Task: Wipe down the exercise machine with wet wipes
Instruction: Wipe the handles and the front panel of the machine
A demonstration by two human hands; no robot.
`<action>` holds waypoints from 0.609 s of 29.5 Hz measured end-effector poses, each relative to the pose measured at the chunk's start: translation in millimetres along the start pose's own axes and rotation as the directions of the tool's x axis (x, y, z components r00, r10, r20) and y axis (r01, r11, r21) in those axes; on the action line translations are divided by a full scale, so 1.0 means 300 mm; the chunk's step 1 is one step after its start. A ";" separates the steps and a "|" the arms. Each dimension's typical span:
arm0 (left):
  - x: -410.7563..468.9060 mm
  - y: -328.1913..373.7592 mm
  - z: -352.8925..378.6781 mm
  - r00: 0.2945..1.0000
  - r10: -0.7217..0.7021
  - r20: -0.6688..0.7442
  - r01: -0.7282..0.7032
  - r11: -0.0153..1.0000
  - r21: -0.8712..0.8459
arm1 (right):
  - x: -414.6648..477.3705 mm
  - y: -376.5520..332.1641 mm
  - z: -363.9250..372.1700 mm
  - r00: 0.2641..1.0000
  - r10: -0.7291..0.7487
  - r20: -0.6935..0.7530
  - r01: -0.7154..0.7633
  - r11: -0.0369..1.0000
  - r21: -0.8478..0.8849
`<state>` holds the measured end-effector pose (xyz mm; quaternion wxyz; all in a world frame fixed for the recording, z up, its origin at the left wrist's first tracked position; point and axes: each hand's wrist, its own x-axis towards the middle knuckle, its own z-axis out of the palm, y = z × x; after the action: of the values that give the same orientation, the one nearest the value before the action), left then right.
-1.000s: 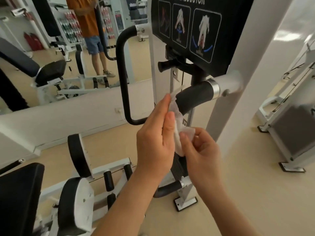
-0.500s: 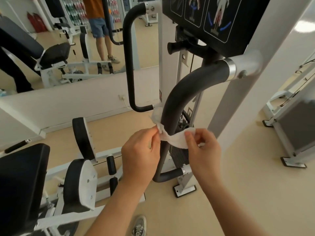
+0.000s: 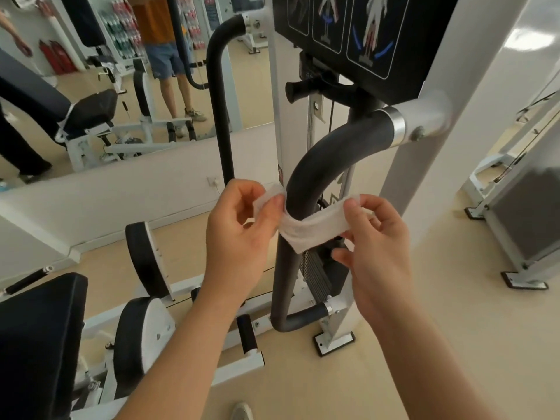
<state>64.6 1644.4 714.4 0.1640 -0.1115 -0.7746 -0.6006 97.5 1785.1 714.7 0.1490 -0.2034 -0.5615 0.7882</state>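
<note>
A white wet wipe [image 3: 312, 227] is stretched across the front of the machine's black padded handle bar [image 3: 315, 174], just below the bar's bend. My left hand [image 3: 242, 234] pinches the wipe's left end beside the bar. The right end is pinched by my right hand [image 3: 375, 247] on the bar's other side. The bar curves down from a chrome collar on the white frame post [image 3: 424, 122] to a lower mount near the floor.
Black leg pads [image 3: 145, 259] and a black seat [image 3: 36, 338] stand at lower left. A second black handle [image 3: 219, 95] rises behind. The instruction placard [image 3: 363, 34] hangs above. A mirror at upper left reflects a person in an orange shirt. Another machine [image 3: 521, 213] stands right.
The wipe has gone from bunched at the bar's upper end to stretched across the bar lower down. Both hands moved down and apart, and the camera tilted down and came closer.
</note>
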 end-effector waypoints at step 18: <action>-0.085 -0.297 0.029 0.950 -0.215 0.225 0.241 0.966 -0.097 | 0.005 0.327 0.119 0.954 0.015 -0.299 -0.148 0.892 -0.427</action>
<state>54.1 1630.7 622.9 0.0025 -0.0944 -0.7568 -0.6467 78.1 1724.6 631.8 0.1450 -0.3680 -0.6898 0.6064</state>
